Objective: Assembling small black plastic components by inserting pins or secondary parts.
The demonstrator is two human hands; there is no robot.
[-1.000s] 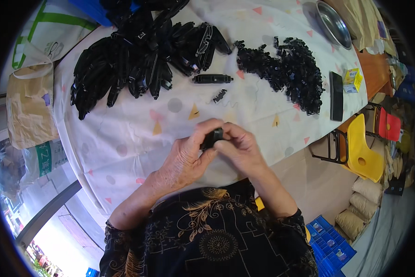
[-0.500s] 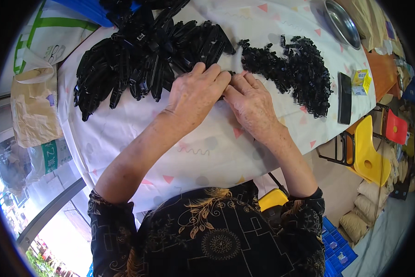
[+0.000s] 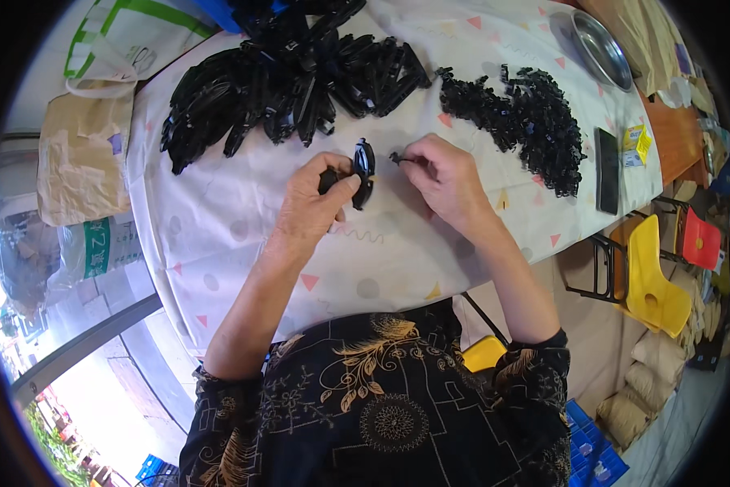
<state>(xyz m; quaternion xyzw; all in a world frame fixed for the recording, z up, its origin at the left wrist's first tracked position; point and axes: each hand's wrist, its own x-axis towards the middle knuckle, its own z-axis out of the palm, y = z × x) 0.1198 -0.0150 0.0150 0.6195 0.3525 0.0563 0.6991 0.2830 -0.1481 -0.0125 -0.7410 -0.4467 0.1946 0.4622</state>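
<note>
Left hand point(image 3: 310, 191) pinches black casing point(image 3: 365, 165) (glossy) mid-length.

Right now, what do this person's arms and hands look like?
The left hand and right hand are bare, with no gloves. The forearms are uncovered too, and no watch shows. The sleeves are black with thin gold-coloured patterns and end around the elbows. They match the black top, which has golden feathery leaves.

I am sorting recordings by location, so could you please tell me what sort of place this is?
Probably an improvised workspace, perhaps in a home or small shop: a cloth-covered table bears a pile of long black parts and, to its right, a separate heap of small black pieces.
</note>
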